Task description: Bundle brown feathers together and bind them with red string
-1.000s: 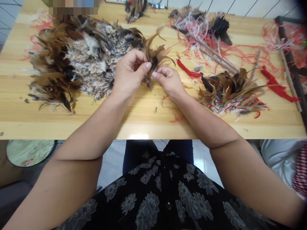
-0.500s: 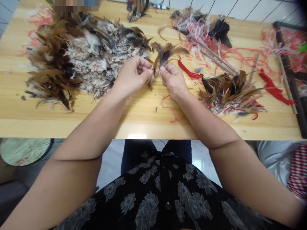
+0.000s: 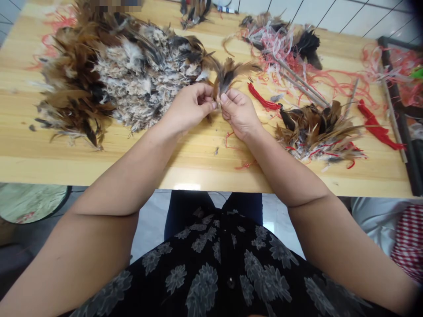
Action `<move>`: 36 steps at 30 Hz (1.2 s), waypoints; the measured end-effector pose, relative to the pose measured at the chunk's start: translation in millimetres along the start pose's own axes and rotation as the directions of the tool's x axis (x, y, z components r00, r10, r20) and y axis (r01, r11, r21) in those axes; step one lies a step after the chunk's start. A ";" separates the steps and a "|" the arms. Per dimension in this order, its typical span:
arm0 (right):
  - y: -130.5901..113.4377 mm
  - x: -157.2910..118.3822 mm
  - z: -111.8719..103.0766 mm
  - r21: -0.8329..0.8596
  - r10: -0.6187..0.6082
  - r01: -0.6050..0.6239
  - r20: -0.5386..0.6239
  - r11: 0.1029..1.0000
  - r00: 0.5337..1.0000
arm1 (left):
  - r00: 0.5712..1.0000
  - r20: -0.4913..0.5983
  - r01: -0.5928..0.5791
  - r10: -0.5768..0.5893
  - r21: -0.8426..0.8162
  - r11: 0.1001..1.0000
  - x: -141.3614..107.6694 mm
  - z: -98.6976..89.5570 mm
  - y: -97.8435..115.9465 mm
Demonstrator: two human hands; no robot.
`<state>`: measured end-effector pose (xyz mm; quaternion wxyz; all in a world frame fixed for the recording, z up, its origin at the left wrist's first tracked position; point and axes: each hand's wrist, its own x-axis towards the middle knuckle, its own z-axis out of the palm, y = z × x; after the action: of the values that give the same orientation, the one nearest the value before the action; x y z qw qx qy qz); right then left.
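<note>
My right hand (image 3: 240,112) pinches the lower end of a small bunch of brown and black feathers (image 3: 227,75), whose tips fan out upward. Close beside it, my left hand (image 3: 195,105) has thumb and fingers closed on a feather, mostly hidden by the fingers. The fingertips of both hands almost meet at the bunch's base. Just left of my hands lies a large heap of feathers (image 3: 132,83), pale and fluffy in the middle with long brown ones around. To the right, a smaller pile of brown feathers (image 3: 317,132) has red strings among it.
On the wooden table (image 3: 198,169) lie red thread bundles (image 3: 262,97), thin sticks (image 3: 302,86) and tangled pink and white strips (image 3: 277,42). A dark-framed tray (image 3: 403,132) stands at the right edge. Another feather bunch (image 3: 194,13) lies at the back.
My left hand has moved right, bringing its feather against the bunch in my right hand. The right hand keeps its pinch, and the view has shifted slightly.
</note>
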<state>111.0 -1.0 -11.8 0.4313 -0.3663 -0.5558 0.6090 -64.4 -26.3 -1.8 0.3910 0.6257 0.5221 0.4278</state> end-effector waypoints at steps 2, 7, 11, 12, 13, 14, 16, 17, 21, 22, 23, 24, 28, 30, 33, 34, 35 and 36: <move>4.1 2.3 -3.0 -0.036 -0.014 0.014 -0.006 0.999 1.000 | 1.000 0.000 -0.007 0.007 0.007 1.000 -0.5 -3.4 -0.6; 20.4 11.3 -13.4 -0.204 -0.107 0.091 -0.070 0.975 0.992 | 0.998 -0.071 -0.003 -0.002 -0.063 0.998 0.1 -7.2 1.2; 26.7 15.1 -16.8 -0.357 -0.147 0.107 -0.087 0.928 0.985 | 0.995 -0.100 0.010 -0.021 -0.105 0.994 -1.8 -4.7 6.9; 26.9 15.2 -16.8 -0.381 -0.150 0.108 -0.082 0.918 0.985 | 0.994 -0.108 0.018 -0.028 -0.095 0.995 -2.7 -3.9 8.7; 26.8 15.0 -16.5 -0.398 -0.154 0.113 -0.074 0.911 0.985 | 0.992 -0.119 0.027 -0.036 -0.081 0.996 -3.6 -3.1 10.6; 26.5 14.6 -16.1 -0.410 -0.159 0.119 -0.064 0.904 0.985 | 0.991 -0.130 0.037 -0.045 -0.068 0.997 -4.6 -2.3 12.6; 26.1 13.7 -15.2 -0.425 -0.162 0.129 -0.041 0.896 0.986 | 0.987 -0.148 0.051 -0.057 -0.048 0.998 -6.3 -0.8 17.2; 26.1 13.3 -14.8 -0.430 -0.158 0.130 -0.028 0.893 0.987 | 0.987 -0.151 0.052 -0.058 -0.043 0.998 -7.1 0.0 19.7; 26.3 12.6 -13.9 -0.436 -0.124 0.122 0.022 0.892 0.992 | 0.982 -0.188 0.003 -0.011 -0.043 0.999 -10.3 2.2 30.3; 25.9 12.4 -13.6 -0.433 -0.116 0.119 0.032 0.894 0.993 | 0.980 -0.198 -0.005 -0.002 -0.035 0.999 -11.0 2.3 32.7; 25.3 12.1 -13.2 -0.426 -0.109 0.115 0.039 0.898 0.993 | 0.979 -0.203 0.002 -0.005 -0.014 1.000 -11.7 2.2 34.8; 24.4 11.7 -12.7 -0.415 -0.101 0.111 0.047 0.903 0.994 | 0.979 -0.201 0.021 -0.017 0.018 1.000 -12.4 2.0 36.6; 19.7 9.4 -10.5 -0.340 -0.087 0.100 0.053 0.935 0.995 | 0.979 -0.192 0.107 -0.073 0.173 0.979 -14.7 0.3 41.0; 18.0 8.8 -10.1 -0.311 -0.079 0.091 0.049 0.946 0.996 | 0.979 -0.194 0.112 -0.067 0.231 0.966 -16.1 -0.2 42.0; 17.3 8.7 -10.4 -0.295 -0.068 0.079 0.050 0.952 0.996 | 0.978 -0.202 0.109 -0.048 0.305 0.946 -18.5 -1.0 44.0; 17.4 8.6 -10.6 -0.294 -0.064 0.077 0.052 0.953 0.997 | 0.978 -0.205 0.107 -0.041 0.318 0.942 -19.3 -1.3 45.3; 17.4 8.5 -10.5 -0.297 -0.060 0.074 0.057 0.952 0.997 | 0.979 -0.198 0.106 -0.042 0.324 0.940 -20.0 -1.6 46.9; 17.4 8.2 -10.3 -0.304 -0.056 0.072 0.061 0.950 0.997 | 0.983 -0.174 0.106 -0.052 0.323 0.941 -20.6 -1.8 48.9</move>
<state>115.5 10.2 -30.0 0.3743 -0.3947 -0.6659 0.5106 -52.3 -53.8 42.0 0.2534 0.6238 0.6414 0.3679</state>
